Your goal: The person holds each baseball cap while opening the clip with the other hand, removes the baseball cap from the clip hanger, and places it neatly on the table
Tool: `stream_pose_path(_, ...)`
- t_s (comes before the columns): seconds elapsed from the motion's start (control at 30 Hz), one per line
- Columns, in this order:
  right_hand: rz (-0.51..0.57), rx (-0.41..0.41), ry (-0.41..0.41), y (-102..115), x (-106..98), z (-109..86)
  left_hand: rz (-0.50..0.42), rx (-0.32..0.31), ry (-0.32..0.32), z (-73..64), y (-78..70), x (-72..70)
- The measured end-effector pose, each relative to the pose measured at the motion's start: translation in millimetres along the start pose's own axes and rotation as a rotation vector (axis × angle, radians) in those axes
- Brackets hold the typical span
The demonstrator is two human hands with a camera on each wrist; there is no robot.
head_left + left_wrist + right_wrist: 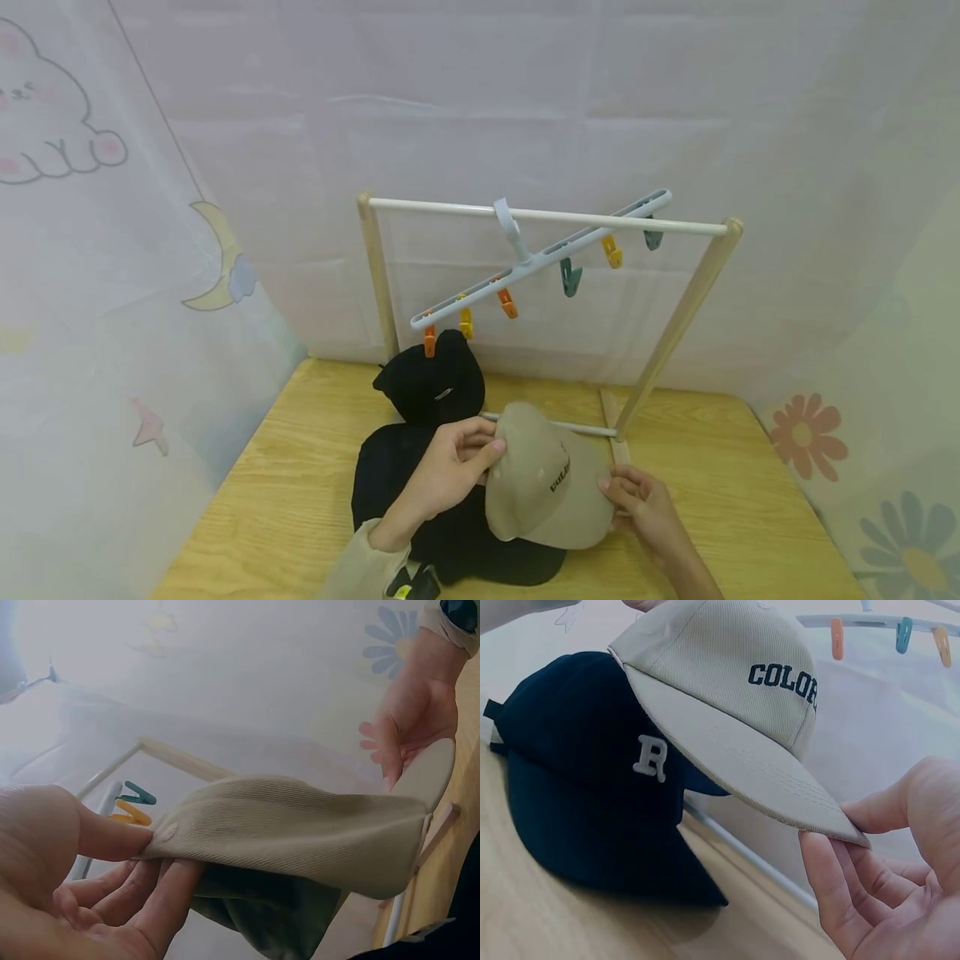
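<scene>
Both hands hold a beige baseball cap with dark lettering on its front. My left hand pinches the crown's edge between thumb and fingers, as the left wrist view shows up close on the cap's fabric. At the other side, my right hand grips the corner of the brim, thumb on top and fingers beneath. A black cap lies on the table behind and below the beige one; the right wrist view shows a white letter R on it. Farther back sits another black cap.
A wooden-legged rack stands on the table, with a white top bar. From that bar hangs a tilted pale clip hanger with several coloured clips, including an orange clip and a green clip.
</scene>
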State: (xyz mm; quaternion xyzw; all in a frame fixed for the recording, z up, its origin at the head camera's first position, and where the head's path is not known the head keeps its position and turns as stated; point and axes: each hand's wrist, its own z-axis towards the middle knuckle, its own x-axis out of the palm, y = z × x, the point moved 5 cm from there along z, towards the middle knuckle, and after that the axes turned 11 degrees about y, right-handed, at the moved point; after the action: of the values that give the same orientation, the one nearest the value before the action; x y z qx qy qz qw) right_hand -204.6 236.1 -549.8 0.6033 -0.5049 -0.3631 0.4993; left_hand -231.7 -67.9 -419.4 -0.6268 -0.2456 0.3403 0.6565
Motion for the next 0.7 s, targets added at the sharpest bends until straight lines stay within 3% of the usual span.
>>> stream_pose_path(0.17, -0.005, 0.008, 0.039, -13, 1, -1.2, 0.064, -0.052, 0.019, -3.1, 8.8, -0.1)
stream_pose_path(0.43, 0.012, 0.089, 0.043, -37, 2, -4.1, 0.158, -0.123, 0.064, -7.7, 20.7, 1.5)
stream_pose_path(0.7, 0.019, 0.101, 0.012, -46, 3, -4.5, 0.130, -0.160, 0.070, -11.4, 26.6, 1.9)
